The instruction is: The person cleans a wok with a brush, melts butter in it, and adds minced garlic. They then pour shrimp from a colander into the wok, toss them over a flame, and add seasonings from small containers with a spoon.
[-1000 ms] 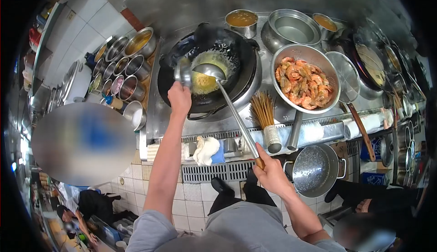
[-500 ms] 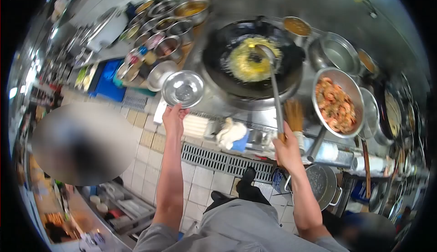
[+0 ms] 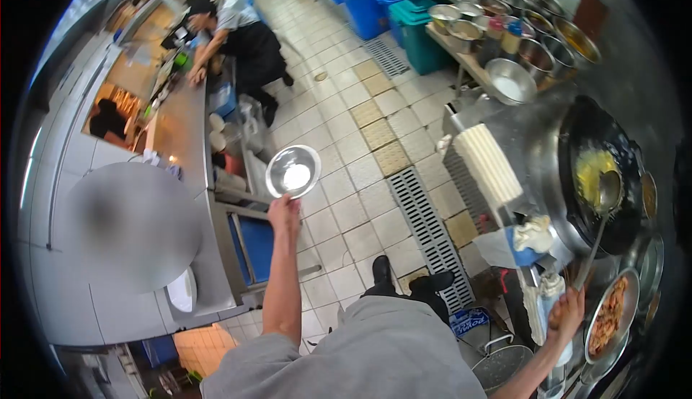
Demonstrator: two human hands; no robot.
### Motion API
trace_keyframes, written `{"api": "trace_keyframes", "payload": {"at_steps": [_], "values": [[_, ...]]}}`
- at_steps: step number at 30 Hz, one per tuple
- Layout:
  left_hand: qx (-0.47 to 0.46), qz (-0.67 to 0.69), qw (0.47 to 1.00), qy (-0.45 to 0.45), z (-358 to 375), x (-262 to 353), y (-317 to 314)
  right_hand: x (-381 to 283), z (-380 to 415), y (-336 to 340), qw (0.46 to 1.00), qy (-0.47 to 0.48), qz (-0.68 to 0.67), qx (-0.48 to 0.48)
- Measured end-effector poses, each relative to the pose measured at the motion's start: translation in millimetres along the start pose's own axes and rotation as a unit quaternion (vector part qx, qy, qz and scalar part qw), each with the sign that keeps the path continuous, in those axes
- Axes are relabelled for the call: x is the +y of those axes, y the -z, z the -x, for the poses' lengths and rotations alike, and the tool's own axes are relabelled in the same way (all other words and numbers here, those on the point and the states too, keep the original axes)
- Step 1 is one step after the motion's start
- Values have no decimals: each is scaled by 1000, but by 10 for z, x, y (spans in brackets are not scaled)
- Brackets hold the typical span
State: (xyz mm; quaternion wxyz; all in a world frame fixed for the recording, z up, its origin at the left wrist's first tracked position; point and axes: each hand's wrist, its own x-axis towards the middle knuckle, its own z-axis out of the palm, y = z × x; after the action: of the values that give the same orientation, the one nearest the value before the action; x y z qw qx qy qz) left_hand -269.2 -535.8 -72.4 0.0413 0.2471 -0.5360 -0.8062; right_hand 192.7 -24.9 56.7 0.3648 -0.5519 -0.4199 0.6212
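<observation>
My left hand (image 3: 285, 214) grips the rim of a shiny metal bowl (image 3: 274, 172), held over the tiled floor on the left. Nothing shows inside the bowl. My right hand (image 3: 566, 315) is wrapped round the handle of a ladle (image 3: 593, 250). The ladle's head rests in a black wok (image 3: 574, 208), among bubbling yellow food (image 3: 592, 170) that looks like egg in oil. Close to my right hand is a metal pan of cooked shrimp (image 3: 611, 314). A crumpled white cloth (image 3: 533, 235) lies at the stove's front edge.
Metal containers and squeeze bottles (image 3: 511, 37) crowd a side shelf. A floor grate (image 3: 432, 237) runs beside my feet. A steel counter (image 3: 182, 125) lines the left, where another person (image 3: 245, 53) leans. A large pot (image 3: 504, 366) stands at lower right.
The view has swung left, towards the counter. My left hand has carried the bowl away from the stove to the left. My right hand still holds the ladle in the wok.
</observation>
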Motion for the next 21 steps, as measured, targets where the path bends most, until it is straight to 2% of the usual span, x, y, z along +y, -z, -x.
{"api": "trace_keyframes", "payload": {"at_steps": [2, 4, 6, 7, 8, 9, 10, 12, 14, 16, 17, 18, 20, 21], "values": [[122, 21, 992, -27, -340, 358, 663, -98, -22, 129, 994, -46, -75, -68], [152, 41, 985, -70, -652, 641, 1325, -75, -302, 248, 984, -79, -122, -102], [192, 63, 976, -85, -817, 909, 1746, 8, -489, 121, 996, -34, -68, -50], [215, 90, 968, -97, -883, 1003, 1903, 58, -555, 111, 996, -34, -64, -57], [239, 119, 957, -111, -935, 1104, 2074, 116, -606, 107, 996, 24, 82, -38], [247, 122, 954, -115, -1010, 1213, 2326, 173, -615, 86, 971, 83, 225, -20], [233, 137, 957, -102, -1107, 1311, 2595, 205, -568, 80, 970, 84, 226, -27], [221, 149, 960, -89, -1246, 1567, 3025, 174, -377, 87, 985, 52, 162, 31], [196, 165, 962, -95, -1359, 1823, 3344, 141, -195, 41, 988, 53, 141, 28], [232, 196, 945, -119, -1656, 1989, 3594, 196, -265, 171, 986, 57, 155, 3], [267, 227, 925, -145, -1759, 2042, 3665, 226, -302, 235, 970, 70, 234, -10], [272, 229, 923, -148, -1737, 2095, 3651, 283, -281, 267, 969, 71, 234, -16], [207, 256, 934, -141, -1513, 2118, 3406, 322, -204, 276, 971, 101, 217, 15], [156, 214, 952, -156, -1414, 2062, 3312, 246, -8, 194, 980, 87, 177, 6]]}}
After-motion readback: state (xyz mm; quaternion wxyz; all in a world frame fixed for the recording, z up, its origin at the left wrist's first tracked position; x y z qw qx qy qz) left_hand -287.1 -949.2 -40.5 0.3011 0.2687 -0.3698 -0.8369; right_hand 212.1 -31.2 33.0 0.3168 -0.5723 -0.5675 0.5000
